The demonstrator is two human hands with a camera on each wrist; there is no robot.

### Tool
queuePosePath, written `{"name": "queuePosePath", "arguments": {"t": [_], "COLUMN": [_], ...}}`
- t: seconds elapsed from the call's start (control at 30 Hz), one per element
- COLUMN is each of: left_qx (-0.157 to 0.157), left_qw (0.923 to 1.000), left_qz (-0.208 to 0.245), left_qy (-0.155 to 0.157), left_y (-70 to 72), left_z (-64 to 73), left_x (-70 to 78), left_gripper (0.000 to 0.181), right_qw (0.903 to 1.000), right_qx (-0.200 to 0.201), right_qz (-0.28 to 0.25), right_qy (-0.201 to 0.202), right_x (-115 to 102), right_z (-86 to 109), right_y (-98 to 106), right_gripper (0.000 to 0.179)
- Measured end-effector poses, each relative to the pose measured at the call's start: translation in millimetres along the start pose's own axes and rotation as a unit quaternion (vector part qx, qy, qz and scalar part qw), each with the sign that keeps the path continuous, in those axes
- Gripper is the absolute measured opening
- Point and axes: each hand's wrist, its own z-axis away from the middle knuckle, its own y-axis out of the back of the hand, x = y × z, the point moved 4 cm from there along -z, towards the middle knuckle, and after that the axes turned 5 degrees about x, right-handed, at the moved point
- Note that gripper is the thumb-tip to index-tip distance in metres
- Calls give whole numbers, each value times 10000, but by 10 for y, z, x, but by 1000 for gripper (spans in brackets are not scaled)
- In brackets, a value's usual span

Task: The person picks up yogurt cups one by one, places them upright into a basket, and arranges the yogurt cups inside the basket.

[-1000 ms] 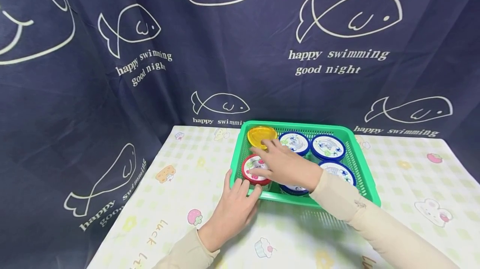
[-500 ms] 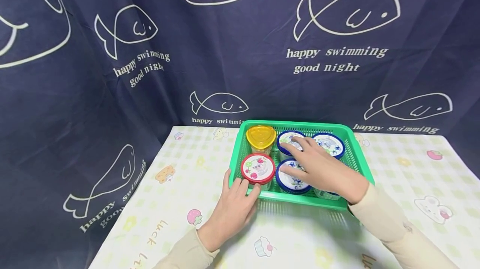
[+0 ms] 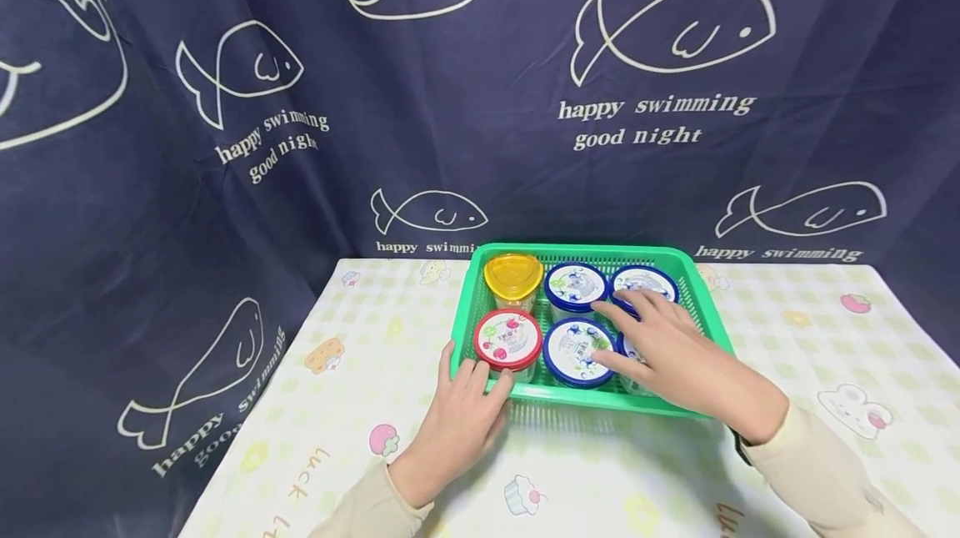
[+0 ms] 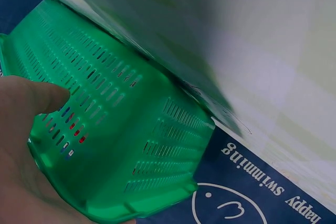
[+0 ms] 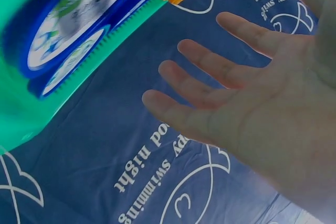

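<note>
A green plastic basket (image 3: 463,300) holds several lidded clear jars. My left hand (image 3: 459,413) grips its front left corner, with the thumb along the outer slotted wall (image 4: 118,145) in the left wrist view. Nearest to those fingers is a jar with a red-rimmed lid (image 3: 507,339); behind it stands a jar with a yellow lid (image 3: 513,275). Blue-rimmed lids (image 3: 577,352) top the other jars. Over the right-hand jars hovers my right hand (image 3: 678,363), fingers spread and holding nothing; it partly covers the back right jar (image 3: 641,279) and the front right jar (image 3: 632,354).
Under the basket lies a table with a pale checked cloth (image 3: 600,471) printed with cartoon figures. A dark blue curtain (image 3: 450,104) with white fish drawings hangs close behind the table's back edge.
My right hand has moved right, from above the red and yellow lids to above the right-hand blue-lidded jars. The left hand keeps its grip on the basket corner.
</note>
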Motion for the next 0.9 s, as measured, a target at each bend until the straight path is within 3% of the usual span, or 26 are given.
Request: {"name": "queuePosePath", "arguments": {"t": [0.23, 0.5, 0.9], "left_qx": [114, 290, 261], "left_qw": [9999, 9995, 9996], "left_qz": [110, 109, 97], "left_qy": [8, -21, 83], "left_y": [-15, -12, 2], "left_z": [15, 5, 6], "left_x": [9, -14, 28], "left_gripper": [34, 33, 32], "right_qw": [9999, 9971, 9906], "right_qx": [173, 721, 1353], "right_qz": [-7, 134, 175], "right_qy": [1, 185, -135], "right_x": [84, 182, 485], "right_z": [171, 387, 779], "right_y": [9, 52, -7], "right_gripper": [68, 64, 75]}}
